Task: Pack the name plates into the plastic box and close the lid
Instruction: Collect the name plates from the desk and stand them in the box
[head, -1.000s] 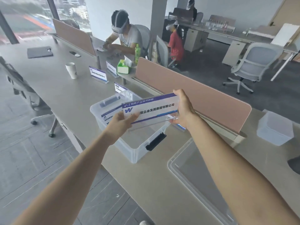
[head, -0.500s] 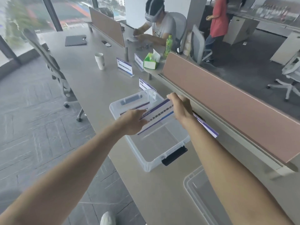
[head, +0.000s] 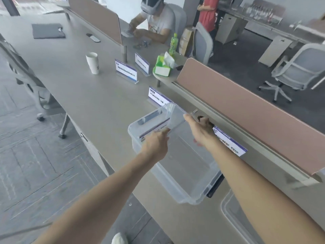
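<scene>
Name plate [head: 173, 118] tilted, long axis crosswise over plastic box [head: 175, 173], between both hands.

Both hands [head: 177, 136] on a name plate [head: 173, 117] over the clear plastic box [head: 177, 184].

An open-plan office; long shared desks [head: 88, 95] (divider screens [head: 246, 110]), swivel chairs [head: 297, 71].

Bright, even daylight — soft shadows, slight motion blur, wide-angle bending at edges.
</scene>
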`<state>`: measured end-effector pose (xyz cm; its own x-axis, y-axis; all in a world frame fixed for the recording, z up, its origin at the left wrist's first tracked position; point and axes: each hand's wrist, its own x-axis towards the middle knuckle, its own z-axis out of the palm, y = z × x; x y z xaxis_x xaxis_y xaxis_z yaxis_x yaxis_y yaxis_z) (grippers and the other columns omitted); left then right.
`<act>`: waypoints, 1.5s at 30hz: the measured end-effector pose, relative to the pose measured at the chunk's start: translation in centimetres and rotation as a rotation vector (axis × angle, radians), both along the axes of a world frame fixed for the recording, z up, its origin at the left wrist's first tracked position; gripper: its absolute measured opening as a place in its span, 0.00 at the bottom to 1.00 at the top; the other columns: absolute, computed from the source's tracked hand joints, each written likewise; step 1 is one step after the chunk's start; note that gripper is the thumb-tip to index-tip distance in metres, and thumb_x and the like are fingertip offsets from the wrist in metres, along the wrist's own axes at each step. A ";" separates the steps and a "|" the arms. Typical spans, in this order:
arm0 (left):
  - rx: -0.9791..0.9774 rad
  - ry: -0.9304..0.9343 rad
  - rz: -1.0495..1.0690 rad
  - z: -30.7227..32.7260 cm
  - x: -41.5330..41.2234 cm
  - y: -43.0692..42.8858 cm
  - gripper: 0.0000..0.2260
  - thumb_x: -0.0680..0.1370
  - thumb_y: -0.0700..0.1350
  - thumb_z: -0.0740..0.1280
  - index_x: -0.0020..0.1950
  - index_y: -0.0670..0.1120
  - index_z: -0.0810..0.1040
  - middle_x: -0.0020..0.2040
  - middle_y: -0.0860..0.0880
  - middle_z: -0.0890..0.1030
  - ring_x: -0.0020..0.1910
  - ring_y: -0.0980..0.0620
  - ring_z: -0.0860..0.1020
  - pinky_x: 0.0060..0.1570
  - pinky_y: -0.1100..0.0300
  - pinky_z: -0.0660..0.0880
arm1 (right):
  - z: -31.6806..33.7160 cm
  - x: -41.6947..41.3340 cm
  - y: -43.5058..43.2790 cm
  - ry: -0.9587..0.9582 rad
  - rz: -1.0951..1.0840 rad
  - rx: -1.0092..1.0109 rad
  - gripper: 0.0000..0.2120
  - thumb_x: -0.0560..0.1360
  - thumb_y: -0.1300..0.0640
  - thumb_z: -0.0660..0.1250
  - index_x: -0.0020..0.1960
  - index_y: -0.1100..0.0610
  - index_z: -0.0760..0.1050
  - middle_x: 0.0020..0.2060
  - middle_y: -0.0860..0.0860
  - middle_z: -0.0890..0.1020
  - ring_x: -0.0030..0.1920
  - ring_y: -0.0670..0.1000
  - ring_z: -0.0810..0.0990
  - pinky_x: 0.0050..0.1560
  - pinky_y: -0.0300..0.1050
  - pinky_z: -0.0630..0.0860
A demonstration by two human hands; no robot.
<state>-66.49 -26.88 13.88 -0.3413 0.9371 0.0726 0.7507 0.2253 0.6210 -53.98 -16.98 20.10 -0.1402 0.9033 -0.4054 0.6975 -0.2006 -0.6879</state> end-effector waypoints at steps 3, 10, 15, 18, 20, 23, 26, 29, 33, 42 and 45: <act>-0.043 0.006 -0.054 -0.9 -0.7 0.9 0.17 0.80 0.39 0.59 0.69 0.50 0.71 0.54 0.43 0.81 0.52 0.38 0.79 0.44 0.53 0.72 | -0.6 -2.3 -0.3 0.071 -0.067 -0.085 0.38 0.66 0.28 0.61 0.62 0.57 0.73 0.53 0.57 0.83 0.44 0.58 0.85 0.39 0.47 0.82; -0.281 -0.007 -0.260 -1.3 -1.6 3.8 0.28 0.78 0.55 0.63 0.75 0.60 0.54 0.64 0.45 0.76 0.62 0.39 0.75 0.54 0.47 0.74 | -2.4 -4.6 1.4 0.150 -0.212 -0.050 0.12 0.68 0.60 0.57 0.42 0.64 0.77 0.38 0.61 0.85 0.34 0.60 0.86 0.38 0.58 0.85; -0.257 -0.154 -0.132 -0.6 -6.5 7.3 0.28 0.78 0.63 0.60 0.73 0.50 0.64 0.64 0.49 0.79 0.64 0.45 0.75 0.58 0.56 0.69 | -5.2 -4.4 4.4 0.201 -0.201 -0.209 0.08 0.72 0.62 0.57 0.41 0.63 0.73 0.41 0.62 0.84 0.36 0.62 0.86 0.40 0.59 0.84; -0.143 -0.155 -0.056 -0.8 -9.2 9.4 0.20 0.81 0.58 0.58 0.67 0.47 0.72 0.59 0.46 0.82 0.59 0.44 0.79 0.54 0.56 0.71 | -6.6 -4.5 5.1 0.252 -0.224 -0.302 0.07 0.73 0.65 0.57 0.41 0.64 0.73 0.41 0.64 0.83 0.38 0.63 0.86 0.40 0.61 0.84; -0.101 -0.141 -0.039 -1.3 -10.4 10.8 0.17 0.82 0.56 0.59 0.64 0.47 0.74 0.56 0.46 0.82 0.57 0.44 0.79 0.52 0.57 0.72 | -7.5 -4.8 5.6 0.256 -0.219 -0.337 0.07 0.73 0.65 0.58 0.41 0.64 0.74 0.42 0.64 0.83 0.40 0.64 0.86 0.39 0.62 0.84; -0.098 -0.145 -0.021 -2.4 -12.0 12.8 0.21 0.81 0.54 0.61 0.70 0.46 0.69 0.60 0.45 0.80 0.61 0.42 0.76 0.58 0.54 0.71 | -9.3 -5.7 6.4 0.248 -0.246 -0.362 0.08 0.72 0.63 0.57 0.41 0.64 0.74 0.42 0.63 0.83 0.41 0.64 0.86 0.40 0.61 0.84; -0.145 -0.122 -0.014 -3.5 -13.5 14.8 0.28 0.80 0.56 0.61 0.76 0.45 0.60 0.67 0.43 0.76 0.67 0.41 0.70 0.66 0.50 0.65 | -12.6 -6.3 7.7 0.202 -0.258 -0.336 0.14 0.68 0.54 0.59 0.44 0.63 0.76 0.45 0.62 0.84 0.45 0.64 0.84 0.46 0.63 0.83; -0.272 -0.113 -0.065 -5.5 -14.8 16.6 0.30 0.80 0.60 0.59 0.78 0.48 0.58 0.71 0.44 0.72 0.70 0.39 0.68 0.68 0.48 0.64 | -14.7 -7.0 8.4 0.163 -0.296 -0.357 0.19 0.66 0.50 0.61 0.44 0.65 0.76 0.44 0.61 0.83 0.45 0.64 0.84 0.47 0.64 0.83; -0.413 -0.228 -0.155 -8.0 -15.4 17.5 0.27 0.81 0.62 0.55 0.77 0.52 0.62 0.70 0.46 0.72 0.67 0.42 0.71 0.63 0.51 0.69 | -13.5 -8.9 8.2 0.117 -0.344 -0.396 0.08 0.76 0.63 0.60 0.41 0.63 0.74 0.37 0.59 0.81 0.35 0.58 0.84 0.42 0.58 0.84; -0.441 -0.468 -0.106 -9.3 -15.8 17.9 0.23 0.79 0.64 0.57 0.69 0.54 0.70 0.56 0.50 0.75 0.54 0.47 0.75 0.51 0.56 0.73 | -15.6 -11.5 9.0 0.159 -0.423 -0.509 0.08 0.77 0.65 0.58 0.51 0.62 0.76 0.36 0.55 0.82 0.35 0.54 0.83 0.32 0.51 0.84; -0.447 -0.496 -0.103 -9.4 -16.0 17.9 0.23 0.79 0.65 0.57 0.68 0.54 0.70 0.56 0.51 0.75 0.54 0.47 0.75 0.52 0.54 0.75 | -15.7 -12.1 9.0 0.175 -0.421 -0.503 0.11 0.75 0.66 0.57 0.52 0.62 0.76 0.38 0.57 0.83 0.34 0.56 0.84 0.27 0.49 0.82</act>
<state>-82.45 -9.02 4.51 -0.1418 0.8701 -0.4721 0.4322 0.4835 0.7612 -66.05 -7.97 4.41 0.0809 0.6022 -0.7942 0.3768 -0.7562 -0.5350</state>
